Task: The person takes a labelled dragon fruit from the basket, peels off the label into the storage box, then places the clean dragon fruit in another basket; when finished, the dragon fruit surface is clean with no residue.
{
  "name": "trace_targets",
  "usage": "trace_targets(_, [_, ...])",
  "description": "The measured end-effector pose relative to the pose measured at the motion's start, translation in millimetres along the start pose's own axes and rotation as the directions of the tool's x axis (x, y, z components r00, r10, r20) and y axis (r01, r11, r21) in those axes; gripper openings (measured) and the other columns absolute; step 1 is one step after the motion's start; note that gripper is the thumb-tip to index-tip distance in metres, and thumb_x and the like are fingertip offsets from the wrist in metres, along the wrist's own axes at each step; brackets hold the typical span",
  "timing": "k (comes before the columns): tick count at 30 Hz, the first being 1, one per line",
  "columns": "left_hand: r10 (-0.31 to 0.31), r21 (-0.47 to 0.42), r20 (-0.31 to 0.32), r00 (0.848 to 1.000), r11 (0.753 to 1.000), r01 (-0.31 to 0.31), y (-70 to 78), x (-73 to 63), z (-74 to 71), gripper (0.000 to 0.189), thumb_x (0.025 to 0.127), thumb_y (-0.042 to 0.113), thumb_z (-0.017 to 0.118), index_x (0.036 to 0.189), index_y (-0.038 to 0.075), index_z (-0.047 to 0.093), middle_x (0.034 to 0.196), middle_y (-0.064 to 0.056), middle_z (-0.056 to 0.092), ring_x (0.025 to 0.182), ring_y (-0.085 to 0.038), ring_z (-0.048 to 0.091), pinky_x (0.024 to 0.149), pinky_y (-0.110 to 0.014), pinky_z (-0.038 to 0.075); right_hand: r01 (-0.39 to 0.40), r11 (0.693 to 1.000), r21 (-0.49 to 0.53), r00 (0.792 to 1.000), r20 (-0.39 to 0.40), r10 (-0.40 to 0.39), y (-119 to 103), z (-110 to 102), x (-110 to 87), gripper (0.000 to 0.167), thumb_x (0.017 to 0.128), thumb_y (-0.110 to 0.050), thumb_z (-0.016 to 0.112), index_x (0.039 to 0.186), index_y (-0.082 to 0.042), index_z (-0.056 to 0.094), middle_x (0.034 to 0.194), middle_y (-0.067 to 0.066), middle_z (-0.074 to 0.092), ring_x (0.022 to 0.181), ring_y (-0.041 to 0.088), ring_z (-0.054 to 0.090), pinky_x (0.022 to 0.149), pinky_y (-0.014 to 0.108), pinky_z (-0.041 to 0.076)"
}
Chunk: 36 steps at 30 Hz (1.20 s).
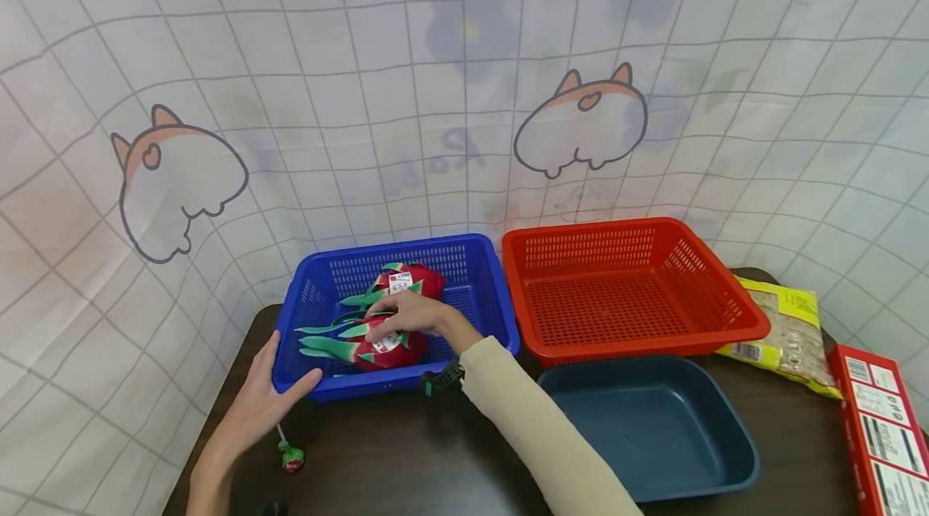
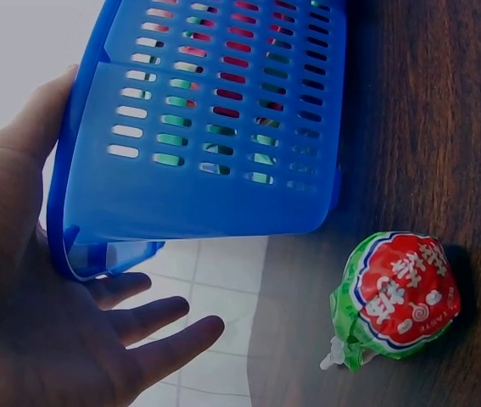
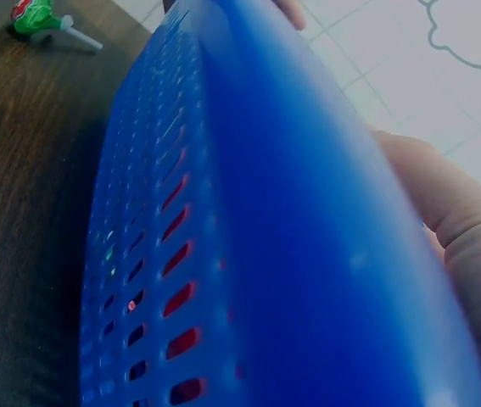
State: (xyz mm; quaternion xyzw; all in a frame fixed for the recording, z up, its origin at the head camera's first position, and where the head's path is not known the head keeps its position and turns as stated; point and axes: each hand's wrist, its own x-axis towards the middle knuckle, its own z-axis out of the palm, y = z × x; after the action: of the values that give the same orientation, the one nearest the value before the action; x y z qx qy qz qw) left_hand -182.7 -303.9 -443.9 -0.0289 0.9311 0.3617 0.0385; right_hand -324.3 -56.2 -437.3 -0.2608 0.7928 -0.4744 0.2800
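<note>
Inside the blue basket (image 1: 356, 384) two red dragon fruits with long green leaf tips and white labels lie side by side. My right hand (image 1: 417, 314) reaches over the near dragon fruit (image 1: 406, 351), thumb and fingers curled about its upper part. Just behind it lies the far dragon fruit (image 1: 428, 280). The right wrist view shows mostly the basket's wall (image 3: 308, 212), which hides the fingertips. At the basket's left front corner, my left hand (image 1: 259, 395) touches the rim with spread, fairly straight fingers. A wrapped lollipop (image 2: 401, 297) lies on the table near this hand.
To the right of the blue basket stands a red basket (image 1: 522, 298), with a dark blue tray (image 1: 751, 463) in front of it. Farther right lie a yellow-and-clear packet (image 1: 787, 330) and a red box (image 1: 881, 419). A patterned cloth (image 1: 406, 137) hangs behind the table.
</note>
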Motion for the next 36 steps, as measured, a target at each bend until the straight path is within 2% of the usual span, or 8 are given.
trace_targets(9, [0.0, 0.004, -0.003, 1.0, 1.0, 0.0, -0.4, 0.1, -1.1, 0.106, 0.09, 0.055, 0.059, 0.155, 0.014, -0.014, 0.16, -0.028, -0.003, 0.143, -0.055, 0.01, 0.103, -0.078, 0.02, 0.04, 0.997, -0.062, 0.999, 0.009, -0.04, -3.3, 0.7, -0.8, 0.037, 0.084, -0.031, 0.074, 0.119, -0.02, 0.068, 0.118, 0.001, 0.062, 0.09, 0.008, 0.057, 0.075, 0.02, 0.05])
trace_targets(15, [-0.001, -0.002, -0.007, 1.0, 1.0, 0.001, 1.1, 0.0, -1.9, 0.106, 0.09, 0.054, 0.06, 0.155, 0.013, -0.014, 0.16, -0.029, -0.002, 0.142, -0.055, 0.012, 0.103, -0.078, 0.02, 0.053, 0.997, -0.047, 0.998, 0.032, -0.051, -3.6, 0.0, -1.0, 0.036, 0.084, -0.029, 0.074, 0.118, -0.02, 0.067, 0.115, -0.001, 0.061, 0.09, 0.009, 0.059, 0.076, 0.022, 0.052])
trace_targets(22, [-0.005, 0.006, -0.001, 1.0, 1.0, 0.005, 1.2, 1.1, -1.1, 0.107, 0.089, 0.057, 0.058, 0.155, 0.013, -0.013, 0.16, -0.029, -0.002, 0.142, -0.055, 0.013, 0.102, -0.078, 0.021, 0.092, 0.996, -0.009, 0.995, 0.028, -0.092, -0.9, 1.7, 0.4, 0.021, 0.085, -0.025, 0.073, 0.105, -0.017, 0.071, 0.108, -0.005, 0.063, 0.09, 0.007, 0.056, 0.076, 0.02, 0.05])
trace_targets(26, [-0.012, 0.008, -0.002, 1.0, 1.0, 0.012, 1.6, 1.6, -0.3, 0.107, 0.089, 0.058, 0.058, 0.155, 0.013, -0.013, 0.16, -0.029, -0.002, 0.141, -0.055, 0.014, 0.102, -0.078, 0.022, 0.124, 0.991, -0.058, 0.992, 0.005, -0.124, -2.6, 3.0, -0.6, 0.02, 0.086, -0.026, 0.073, 0.104, -0.017, 0.071, 0.11, -0.004, 0.064, 0.094, 0.006, 0.055, 0.079, 0.02, 0.049])
trace_targets(31, [-0.009, 0.008, -0.006, 1.0, 1.0, 0.009, 0.8, 1.3, 0.2, 0.106, 0.089, 0.056, 0.059, 0.155, 0.013, -0.013, 0.16, -0.029, -0.002, 0.142, -0.056, 0.013, 0.102, -0.078, 0.021, 0.177, 0.969, -0.173, 0.984, 0.002, -0.179, -2.9, 6.2, 1.0, 0.024, 0.088, -0.027, 0.07, 0.11, -0.017, 0.072, 0.117, 0.001, 0.066, 0.097, 0.004, 0.055, 0.081, 0.018, 0.049])
trace_targets(36, [-0.006, 0.012, -0.012, 1.0, 1.0, 0.006, -0.4, 0.3, 1.2, 0.105, 0.09, 0.055, 0.059, 0.155, 0.013, -0.013, 0.16, -0.029, -0.001, 0.142, -0.056, 0.013, 0.102, -0.078, 0.021, 0.158, 0.965, -0.208, 0.987, 0.006, -0.161, -2.3, 8.8, 1.3, 0.028, 0.089, -0.031, 0.069, 0.114, -0.019, 0.071, 0.122, 0.001, 0.064, 0.096, 0.004, 0.054, 0.08, 0.017, 0.049])
